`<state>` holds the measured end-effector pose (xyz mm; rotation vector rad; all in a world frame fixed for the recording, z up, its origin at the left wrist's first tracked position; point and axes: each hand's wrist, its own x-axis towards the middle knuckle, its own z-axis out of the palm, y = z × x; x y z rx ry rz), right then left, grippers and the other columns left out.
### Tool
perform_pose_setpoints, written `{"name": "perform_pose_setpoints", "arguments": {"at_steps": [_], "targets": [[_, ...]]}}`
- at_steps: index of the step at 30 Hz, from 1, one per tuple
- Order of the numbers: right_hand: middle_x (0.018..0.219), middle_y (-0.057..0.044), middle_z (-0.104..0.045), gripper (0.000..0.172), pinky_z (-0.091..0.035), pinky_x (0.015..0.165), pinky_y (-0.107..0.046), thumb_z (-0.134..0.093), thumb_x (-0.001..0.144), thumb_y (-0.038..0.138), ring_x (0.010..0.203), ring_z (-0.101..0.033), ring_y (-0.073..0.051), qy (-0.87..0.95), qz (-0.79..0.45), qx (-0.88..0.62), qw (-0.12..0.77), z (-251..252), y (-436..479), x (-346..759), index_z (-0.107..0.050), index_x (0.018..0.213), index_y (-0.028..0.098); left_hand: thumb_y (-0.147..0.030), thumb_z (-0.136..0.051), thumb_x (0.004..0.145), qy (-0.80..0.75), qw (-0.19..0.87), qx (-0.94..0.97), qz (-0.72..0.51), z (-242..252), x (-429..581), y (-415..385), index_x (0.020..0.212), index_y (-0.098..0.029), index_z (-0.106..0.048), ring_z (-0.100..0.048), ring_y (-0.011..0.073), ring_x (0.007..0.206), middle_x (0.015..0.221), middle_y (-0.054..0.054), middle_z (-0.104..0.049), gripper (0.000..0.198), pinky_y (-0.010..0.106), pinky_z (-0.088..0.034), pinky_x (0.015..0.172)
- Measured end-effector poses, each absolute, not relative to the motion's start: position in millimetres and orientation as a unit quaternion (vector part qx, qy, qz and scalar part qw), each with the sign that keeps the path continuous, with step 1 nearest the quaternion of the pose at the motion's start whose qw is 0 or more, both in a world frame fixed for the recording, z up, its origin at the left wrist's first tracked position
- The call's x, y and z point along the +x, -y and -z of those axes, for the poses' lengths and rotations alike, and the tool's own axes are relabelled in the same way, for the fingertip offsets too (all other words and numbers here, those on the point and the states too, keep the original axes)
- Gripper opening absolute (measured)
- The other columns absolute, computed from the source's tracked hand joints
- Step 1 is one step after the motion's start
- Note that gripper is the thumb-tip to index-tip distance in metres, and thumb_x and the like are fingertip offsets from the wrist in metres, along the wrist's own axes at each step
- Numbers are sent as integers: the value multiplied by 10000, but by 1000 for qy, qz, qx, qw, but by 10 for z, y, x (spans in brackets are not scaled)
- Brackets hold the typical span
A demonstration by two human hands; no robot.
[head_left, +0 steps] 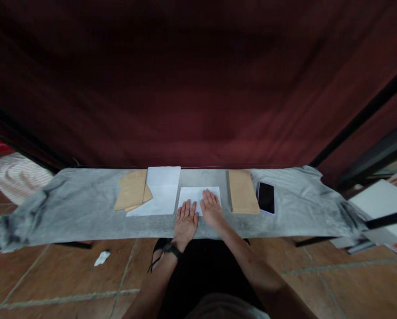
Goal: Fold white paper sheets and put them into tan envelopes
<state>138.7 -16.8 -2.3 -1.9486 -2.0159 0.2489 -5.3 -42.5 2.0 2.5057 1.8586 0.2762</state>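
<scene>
A folded white sheet of paper [194, 194] lies on the grey cloth-covered table [85, 219] in front of me. My left hand [185, 221] rests flat on its near left corner, fingers stretched out. My right hand [211, 207] lies flat on the sheet's right part, fingers spread. Neither hand grips anything. A dark watch sits on my left wrist.
Left of the sheet lie a larger white paper [161, 190] and brown envelopes [132, 189]. To the right are a stack of brown envelopes [242, 191] and a dark phone [266, 197]. A dark red curtain [198, 88] hangs behind. A paper scrap [102, 258] lies on the tiled floor.
</scene>
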Motion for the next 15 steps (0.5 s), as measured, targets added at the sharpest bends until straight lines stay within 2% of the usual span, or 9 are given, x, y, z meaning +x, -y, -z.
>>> {"name": "perform_pose_setpoints", "arguments": {"at_steps": [5, 9, 15], "targets": [[1625, -86, -306, 571, -210, 1244, -427, -226, 1065, 400, 1511, -287, -216, 755, -107, -628, 156, 101, 499, 1239, -352, 1552, 130, -238, -325, 995, -587, 7, 806, -79, 0, -80, 436, 1541, -179, -390, -261, 244, 1519, 1612, 100, -356, 554, 454, -247, 1232], [1627, -123, -289, 595, -214, 1243, -432, -299, 1055, 421, 1510, -289, -238, 742, -64, -649, 156, 150, 633, 1435, -345, 1550, 93, -321, -328, 1015, -605, 0, 789, -106, 27, -142, 483, 1541, -140, -382, -293, 249, 1506, 1607, 125, -356, 560, 436, -266, 1228], [1612, -157, -318, 621, -231, 1236, -441, -339, 1048, 427, 1497, -315, -262, 730, -12, -669, 140, 204, 820, 1701, -337, 1548, 60, -405, -306, 1030, -607, -29, 781, -141, 112, -329, 607, 1513, -52, -403, -334, 300, 1485, 1566, 191, -396, 606, 491, -324, 1193]]}}
